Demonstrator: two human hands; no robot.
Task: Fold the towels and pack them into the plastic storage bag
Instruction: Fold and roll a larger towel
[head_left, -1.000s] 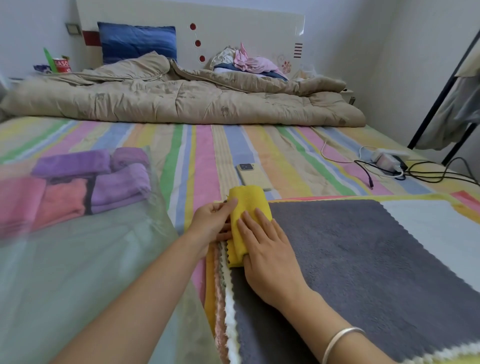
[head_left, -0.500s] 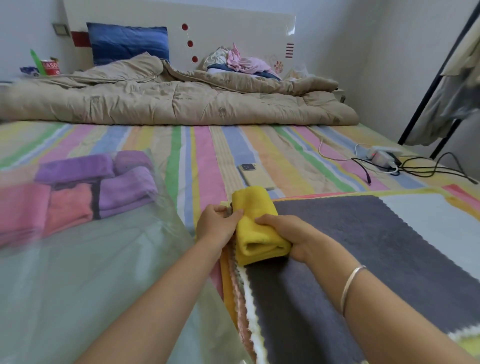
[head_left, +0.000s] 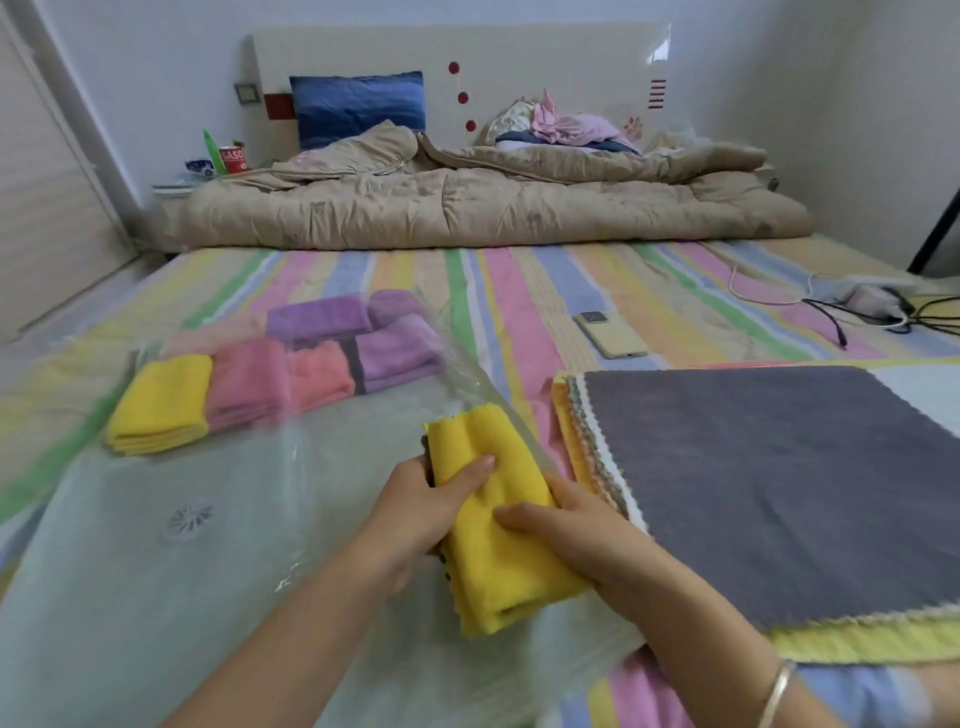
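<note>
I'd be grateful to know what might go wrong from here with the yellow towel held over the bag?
The towel fans apart at its far end, beyond the left hand and right hand, so it may unfold on the way in. The bag lies flat and limp; its film could bunch and snag it. Sliding it in might nudge the packed towels out of line.

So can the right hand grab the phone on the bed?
Probably, once it lets go: the right hand grips the yellow towel with the left hand. The phone lies on the sheet ahead, nothing covering it, though it looks a long stretch.
</note>
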